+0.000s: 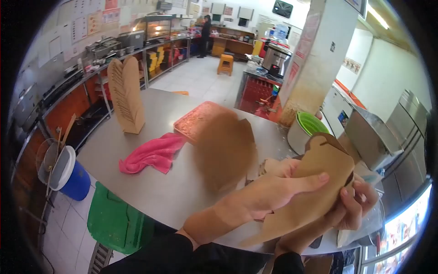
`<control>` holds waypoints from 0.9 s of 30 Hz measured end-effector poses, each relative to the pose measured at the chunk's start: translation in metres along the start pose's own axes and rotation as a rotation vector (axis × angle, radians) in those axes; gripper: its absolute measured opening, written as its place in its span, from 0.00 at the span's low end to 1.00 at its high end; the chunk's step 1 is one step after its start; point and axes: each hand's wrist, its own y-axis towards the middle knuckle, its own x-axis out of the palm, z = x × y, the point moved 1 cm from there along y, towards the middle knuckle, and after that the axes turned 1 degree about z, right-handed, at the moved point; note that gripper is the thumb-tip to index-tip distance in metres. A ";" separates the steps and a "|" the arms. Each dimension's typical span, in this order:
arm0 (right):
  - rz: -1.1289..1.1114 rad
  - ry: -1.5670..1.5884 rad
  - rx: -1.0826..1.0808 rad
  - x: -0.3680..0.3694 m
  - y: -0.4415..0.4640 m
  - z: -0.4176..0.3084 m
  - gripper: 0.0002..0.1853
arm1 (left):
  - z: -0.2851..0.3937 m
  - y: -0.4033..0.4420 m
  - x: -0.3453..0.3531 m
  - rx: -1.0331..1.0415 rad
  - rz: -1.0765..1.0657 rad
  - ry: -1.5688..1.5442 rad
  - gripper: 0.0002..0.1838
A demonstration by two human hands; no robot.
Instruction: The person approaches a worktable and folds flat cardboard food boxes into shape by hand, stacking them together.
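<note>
The left hand [285, 185] is gripping a brown paperboard piece [308, 205] over the surface [102, 148], its thumb pressing on the face; the right hand [356, 205] is pinching the right edge. A blurred brown item [226, 153] is showing to their left, contact unclear. A pink cloth [153, 154] is lying near a reddish tray [197, 119].

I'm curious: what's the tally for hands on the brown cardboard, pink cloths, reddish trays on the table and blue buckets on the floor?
Left hand and right hand, on the brown cardboard: 2
Pink cloth: 1
Reddish tray: 1
Blue bucket: 1
Total: 5
</note>
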 end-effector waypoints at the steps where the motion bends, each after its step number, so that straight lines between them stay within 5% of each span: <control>1: 0.009 0.014 0.004 0.002 -0.001 0.002 0.02 | -0.001 0.003 -0.002 -0.024 -0.027 0.004 0.22; 17: -0.079 0.038 -0.084 0.007 0.008 0.002 0.02 | 0.009 -0.005 -0.002 0.007 0.059 0.068 0.22; 27: -0.142 -0.290 -0.020 0.004 0.029 -0.011 0.05 | 0.000 0.006 0.012 0.171 0.074 0.047 0.23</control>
